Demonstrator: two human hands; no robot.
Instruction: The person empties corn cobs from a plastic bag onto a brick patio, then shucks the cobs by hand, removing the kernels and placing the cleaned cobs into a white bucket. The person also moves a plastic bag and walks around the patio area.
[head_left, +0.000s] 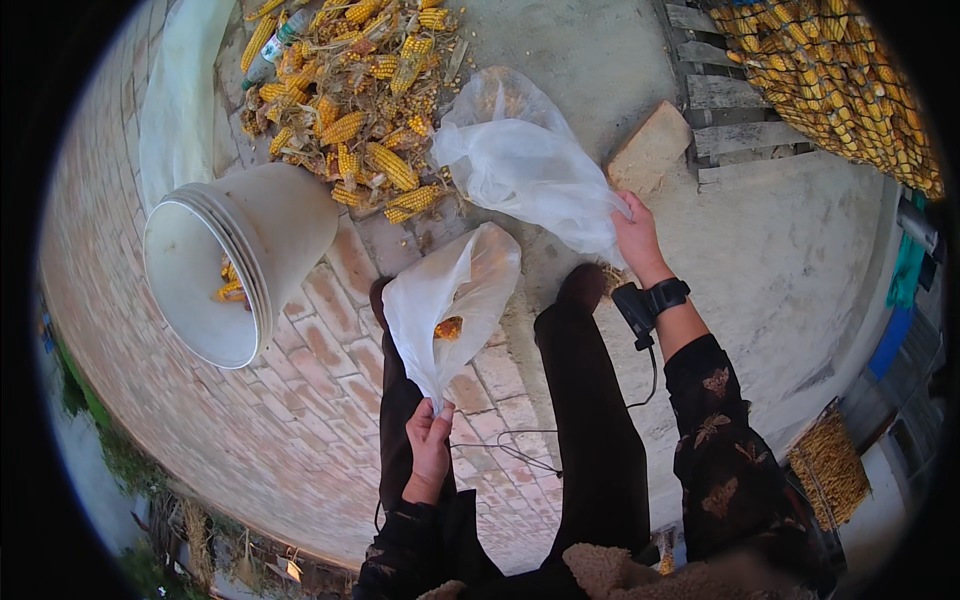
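Note:
My left hand (430, 450) grips the gathered edge of a translucent plastic bag (420, 300), whose mouth gapes a little and shows a piece of corn (448, 328) inside. Up and to the right, my right hand (637, 232) pinches the end of another translucent plastic bag (517, 165); its far end lies near the corn heap and something yellowish shows through it. The heap of corn cobs (343, 129), with husks and loose kernels, spreads on the ground ahead. A white plastic bucket (292, 217) lies on its side at the left, a few cobs (231, 289) inside.
A plastic bottle (262, 64) lies at the heap's left edge, near a long pale plastic sheet (184, 97). A brick (649, 148) rests beside the right bag. Wooden slats (724, 91) and netted corn cobs (840, 75) stand at upper right. A thin cable (517, 452) crosses between my legs.

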